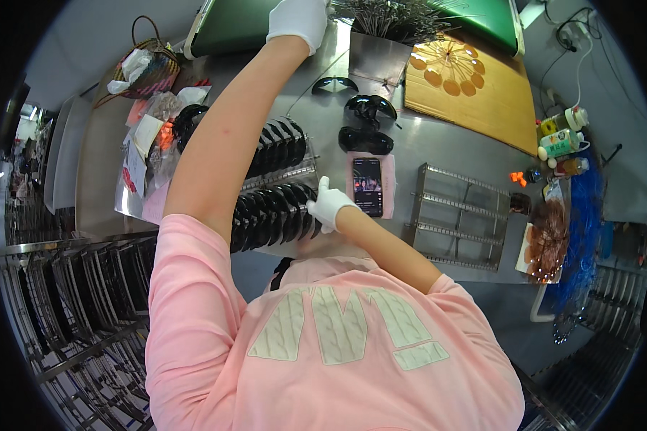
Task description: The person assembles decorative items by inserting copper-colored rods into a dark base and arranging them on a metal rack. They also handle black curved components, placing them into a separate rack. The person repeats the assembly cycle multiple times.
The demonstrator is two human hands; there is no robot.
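My right hand [328,206], in a white glove, rests on the rack of dark lenses [273,212] near the front edge of the bench [446,147]. The fingers are curled on the last lens of the row; I cannot tell if they pinch it. My left hand [298,20] reaches to the far edge, near the green tray [230,25]; its grip is hidden. I think it is best to hold a lens only by its rim and lift it straight, beside the phone [367,187].

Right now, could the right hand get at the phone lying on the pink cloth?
Probably yes. The right hand rests at the rack of dark lenses, right beside the phone, and nothing lies between them.
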